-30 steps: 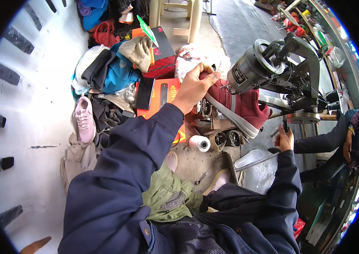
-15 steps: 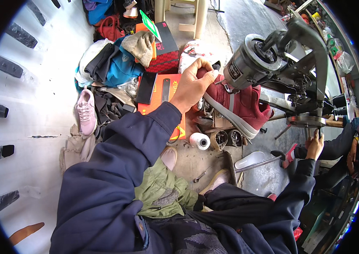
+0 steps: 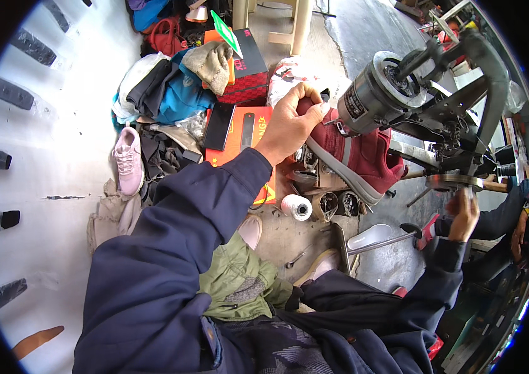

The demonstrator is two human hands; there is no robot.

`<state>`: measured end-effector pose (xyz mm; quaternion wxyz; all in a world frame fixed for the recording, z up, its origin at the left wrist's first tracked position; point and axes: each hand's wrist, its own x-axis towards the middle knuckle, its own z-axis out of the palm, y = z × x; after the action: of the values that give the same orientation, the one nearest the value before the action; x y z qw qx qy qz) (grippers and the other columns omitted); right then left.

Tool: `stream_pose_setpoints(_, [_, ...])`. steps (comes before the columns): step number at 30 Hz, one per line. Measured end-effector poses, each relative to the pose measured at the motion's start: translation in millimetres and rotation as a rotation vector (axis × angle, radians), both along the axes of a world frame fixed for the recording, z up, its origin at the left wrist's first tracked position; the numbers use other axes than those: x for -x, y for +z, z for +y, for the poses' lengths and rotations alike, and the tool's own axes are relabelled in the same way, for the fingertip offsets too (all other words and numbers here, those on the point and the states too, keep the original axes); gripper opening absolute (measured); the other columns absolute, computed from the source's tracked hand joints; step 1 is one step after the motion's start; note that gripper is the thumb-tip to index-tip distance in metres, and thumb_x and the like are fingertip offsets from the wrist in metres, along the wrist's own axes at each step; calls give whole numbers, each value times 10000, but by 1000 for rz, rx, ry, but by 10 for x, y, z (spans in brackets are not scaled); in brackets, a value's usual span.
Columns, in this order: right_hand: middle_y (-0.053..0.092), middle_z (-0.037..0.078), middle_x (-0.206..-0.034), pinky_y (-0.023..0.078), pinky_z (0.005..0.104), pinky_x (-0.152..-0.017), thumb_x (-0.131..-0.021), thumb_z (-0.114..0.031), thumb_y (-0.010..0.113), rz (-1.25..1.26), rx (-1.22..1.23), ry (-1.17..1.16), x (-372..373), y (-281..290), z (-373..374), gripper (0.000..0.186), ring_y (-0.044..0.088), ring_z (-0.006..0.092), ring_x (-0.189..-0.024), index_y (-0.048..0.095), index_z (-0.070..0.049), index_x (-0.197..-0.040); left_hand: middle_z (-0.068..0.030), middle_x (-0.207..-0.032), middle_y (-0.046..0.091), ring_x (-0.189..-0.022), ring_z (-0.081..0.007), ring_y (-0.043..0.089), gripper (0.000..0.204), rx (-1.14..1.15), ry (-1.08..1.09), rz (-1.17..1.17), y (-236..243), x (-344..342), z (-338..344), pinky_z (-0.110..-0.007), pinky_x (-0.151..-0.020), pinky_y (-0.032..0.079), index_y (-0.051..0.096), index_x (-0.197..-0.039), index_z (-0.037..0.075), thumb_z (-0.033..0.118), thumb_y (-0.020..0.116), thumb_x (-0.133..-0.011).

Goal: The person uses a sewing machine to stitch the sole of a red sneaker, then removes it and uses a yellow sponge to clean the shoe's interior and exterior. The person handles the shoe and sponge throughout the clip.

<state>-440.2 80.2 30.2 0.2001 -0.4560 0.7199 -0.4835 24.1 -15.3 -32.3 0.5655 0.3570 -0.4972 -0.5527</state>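
Observation:
My left hand pinches the toe of a dark red sneaker with a pale grey sole. The sneaker's upper sits under the head of a grey metal shoe-sewing machine, its heel pointing to the lower right. Thumb and forefinger meet at the toe; the other fingers are curled. On the right, my right hand is closed at the underside of the machine's round handwheel. The wheel's handle is mostly hidden in those fingers.
A white thread spool and open cans stand below the sneaker. A black phone lies on an orange box. A pink sneaker and piled clothes are left. Another person's hand shows far right.
My right hand has shifted slightly with the handwheel's handle, which has swung toward the left. My left hand keeps its pinch on the sneaker; the view has shifted a little.

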Motion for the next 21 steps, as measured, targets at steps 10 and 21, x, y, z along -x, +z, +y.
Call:
stream_pose_setpoints(10, [585,43,-587,357,268,-348,-1012,-433,582,-64,-274,-232,961,-869,-70,319,545,140,-411,502,-132,-939,16,-936,540,-865,-79,517,382,4,-153,18,84,-147,-53,-253,-804,456,559,-1003,82,403,747,-913])
stream_pose_setpoints(21, [624,48,-647,428,247,-449,-1010,-449,562,-170,-455,107,-275,-766,14,383,623,146,-517,553,-82,-900,-61,-1109,507,-1090,-197,485,804,79,-218,-271,196,-244,23,-323,-972,420,524,-1107,77,630,874,-641])
